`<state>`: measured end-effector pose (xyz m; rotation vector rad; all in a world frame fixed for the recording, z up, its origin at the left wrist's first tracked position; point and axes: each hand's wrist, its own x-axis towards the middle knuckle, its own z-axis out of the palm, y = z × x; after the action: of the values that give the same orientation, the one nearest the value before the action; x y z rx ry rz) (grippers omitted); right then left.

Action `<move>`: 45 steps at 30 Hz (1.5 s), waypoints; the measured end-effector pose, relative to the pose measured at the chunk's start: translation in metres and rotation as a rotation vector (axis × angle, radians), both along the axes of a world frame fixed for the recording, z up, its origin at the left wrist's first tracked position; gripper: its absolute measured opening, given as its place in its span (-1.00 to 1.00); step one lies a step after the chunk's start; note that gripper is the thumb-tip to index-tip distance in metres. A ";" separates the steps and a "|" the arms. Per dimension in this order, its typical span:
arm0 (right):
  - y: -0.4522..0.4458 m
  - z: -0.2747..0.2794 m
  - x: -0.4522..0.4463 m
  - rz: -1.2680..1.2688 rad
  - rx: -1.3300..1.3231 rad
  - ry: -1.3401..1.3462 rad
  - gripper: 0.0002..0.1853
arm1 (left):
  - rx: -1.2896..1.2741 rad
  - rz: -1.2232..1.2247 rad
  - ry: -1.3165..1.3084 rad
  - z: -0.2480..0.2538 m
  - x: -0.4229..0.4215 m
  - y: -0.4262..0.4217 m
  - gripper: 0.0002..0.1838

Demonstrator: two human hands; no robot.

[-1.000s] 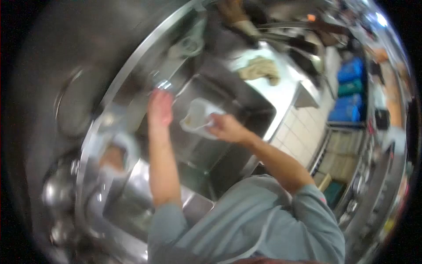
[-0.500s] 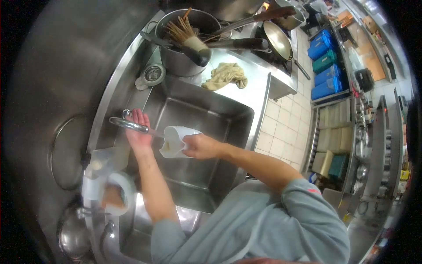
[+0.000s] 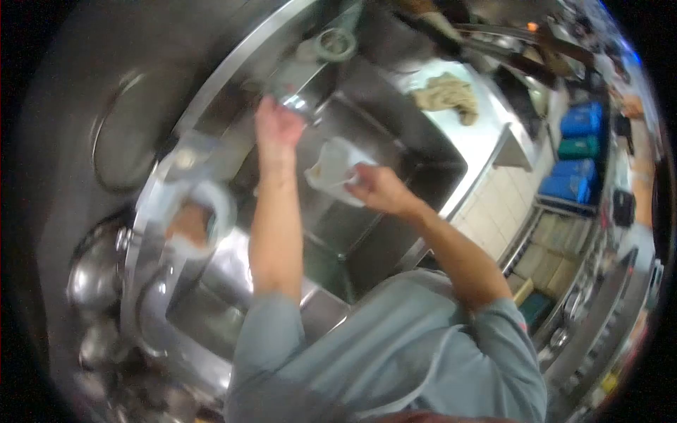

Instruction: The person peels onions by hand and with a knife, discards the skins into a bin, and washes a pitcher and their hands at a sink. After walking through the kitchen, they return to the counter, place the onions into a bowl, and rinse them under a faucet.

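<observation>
My right hand (image 3: 379, 189) grips a white plastic jug (image 3: 335, 169) over the sink basin (image 3: 381, 233). The jug is tilted, its mouth facing my left hand, with a small yellowish-brown patch inside. My left hand (image 3: 278, 128) is raised at the chrome faucet (image 3: 294, 103), overlapping it in view. Motion smears its fingers, so I cannot tell whether they are wrapped around the spout or only beside it.
A crumpled tan cloth (image 3: 448, 99) lies on the counter right of the sink. A round metal strainer (image 3: 334, 44) sits on the back ledge. At left stands a white translucent container (image 3: 222, 211) with something brown. Blue bins (image 3: 568, 180) line a shelf at right.
The view has swung and blurred. My left hand, open with fingers stretched beside the spout before, now looks more bent at the faucet. The jug stays in my right hand, tilted differently.
</observation>
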<state>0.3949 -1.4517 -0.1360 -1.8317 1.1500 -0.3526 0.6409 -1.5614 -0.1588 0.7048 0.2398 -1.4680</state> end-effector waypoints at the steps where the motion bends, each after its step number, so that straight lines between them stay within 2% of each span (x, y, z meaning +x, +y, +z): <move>1: 0.002 0.003 0.002 -0.028 0.025 -0.032 -0.68 | 0.025 0.019 -0.020 0.018 -0.006 0.001 -0.82; 3: 0.002 0.008 0.005 -0.051 0.074 -0.022 -0.68 | -0.039 0.082 0.035 0.000 -0.002 -0.004 -0.84; 7: 0.001 0.006 0.005 -0.029 0.035 0.003 -0.69 | -0.009 0.080 0.039 -0.001 -0.002 -0.004 -0.87; 10: 0.003 0.002 0.005 -0.116 0.173 -0.038 -0.67 | -0.015 0.087 0.047 0.000 -0.002 -0.003 -0.87; 14: 0.005 -0.005 -0.004 -0.154 0.154 -0.065 -0.68 | -0.007 0.087 0.054 -0.002 -0.002 -0.004 -0.87; 19: 0.006 0.017 -0.003 -0.164 0.134 -0.050 -0.69 | -0.025 0.139 0.045 -0.003 -0.010 -0.009 -0.87; 21: 0.006 0.020 -0.002 -0.178 0.131 -0.051 -0.78 | -0.047 0.156 0.032 -0.006 -0.011 -0.012 -0.87; 24: 0.005 0.015 -0.005 -0.179 0.150 -0.023 -0.69 | -0.014 0.174 0.052 -0.010 -0.009 -0.016 -0.86; 30: 0.008 -0.002 -0.013 -0.167 0.070 -0.077 -0.70 | -0.013 0.151 0.039 -0.008 -0.007 -0.015 -0.85; 32: 0.008 0.002 -0.011 -0.168 0.077 -0.067 -0.70 | -0.016 0.185 0.100 -0.010 -0.007 -0.016 -0.85; 39: 0.008 0.003 -0.010 -0.191 0.158 -0.060 -0.72 | 0.007 0.178 0.072 -0.009 -0.008 -0.015 -0.86; 45: 0.008 0.002 -0.010 -0.177 0.124 -0.052 -0.71 | -0.006 0.178 0.093 -0.011 -0.007 -0.016 -0.87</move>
<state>0.3847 -1.4434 -0.1342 -1.6088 1.2735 -0.4182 0.6338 -1.5774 -0.1694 0.5954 0.3600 -1.3320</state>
